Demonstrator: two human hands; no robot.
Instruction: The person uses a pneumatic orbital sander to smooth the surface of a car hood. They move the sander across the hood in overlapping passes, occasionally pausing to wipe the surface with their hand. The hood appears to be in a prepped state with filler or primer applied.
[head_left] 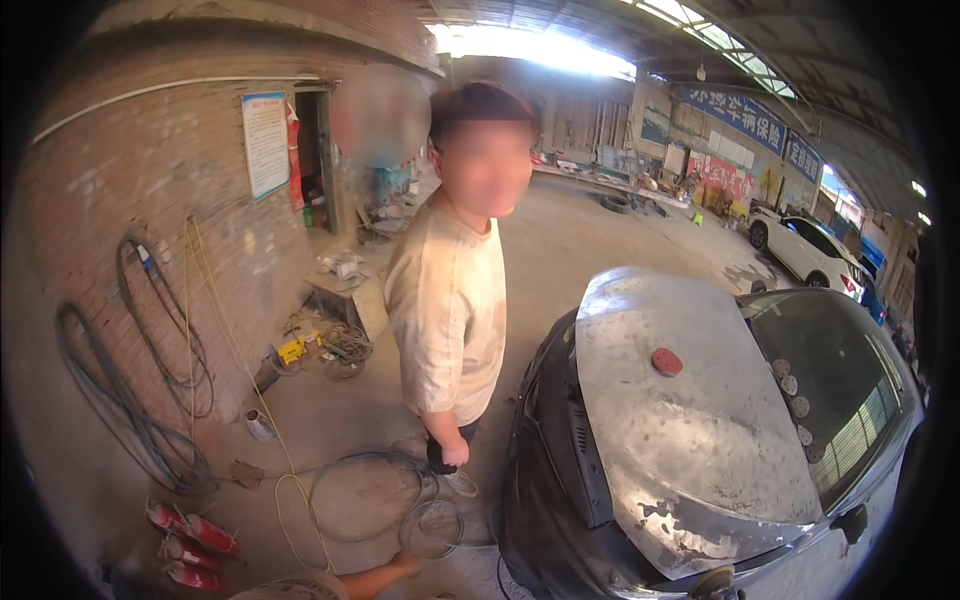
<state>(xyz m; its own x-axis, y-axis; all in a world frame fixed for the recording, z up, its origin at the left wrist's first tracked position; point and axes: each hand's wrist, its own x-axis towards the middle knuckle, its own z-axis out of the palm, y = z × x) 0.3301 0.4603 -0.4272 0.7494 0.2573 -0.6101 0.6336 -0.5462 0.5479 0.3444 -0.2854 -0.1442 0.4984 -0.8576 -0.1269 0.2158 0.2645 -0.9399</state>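
Observation:
At the lower edge, left of the middle, my left hand reaches out to the right from a short sleeve. It is small and blurred, so its fingers cannot be made out; nearest to it is a looped hose on the floor. My right hand is out of the picture. A dark car stands on the right, its hood patchy with bare grey metal. On the hood lies a round red sanding disc. Several pale round discs rest along the windshield's base. Part of a round tool, perhaps a sander, shows at the front fender.
A person in a beige T-shirt stands beside the car's front. Dark hose loops cross the floor. Red fire extinguishers are at lower left. Coiled hoses hang on the brick wall. A white car is parked far right.

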